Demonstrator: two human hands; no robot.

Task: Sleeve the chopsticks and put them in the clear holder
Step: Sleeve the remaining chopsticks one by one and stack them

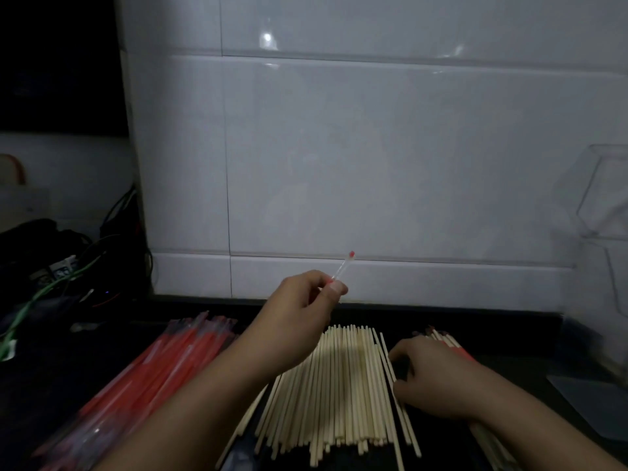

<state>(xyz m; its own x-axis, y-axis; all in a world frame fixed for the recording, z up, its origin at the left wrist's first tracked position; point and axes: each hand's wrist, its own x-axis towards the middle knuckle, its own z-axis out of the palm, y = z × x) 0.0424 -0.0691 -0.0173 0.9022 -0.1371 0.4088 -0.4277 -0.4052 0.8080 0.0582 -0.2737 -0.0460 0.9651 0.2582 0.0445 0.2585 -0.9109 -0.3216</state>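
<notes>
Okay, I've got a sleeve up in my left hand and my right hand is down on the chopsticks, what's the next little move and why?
Probably pinch up chopsticks from the right edge of the bare chopsticks with the right hand, then lift them toward the sleeve. The left hand already pinches that sleeve raised above the counter, and the right hand's fingers rest on the pile's edge without clearly holding any.

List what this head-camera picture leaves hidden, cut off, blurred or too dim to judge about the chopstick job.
- Clear holder: cut by the right edge, dim; contents unreadable.
- Right hand: its fingertips are curled under at the bare chopsticks; grip unclear.
- Sleeve in the left hand: lower part hidden by fingers.
- Red sleeves: blurred, cut off at the bottom edge.
</notes>
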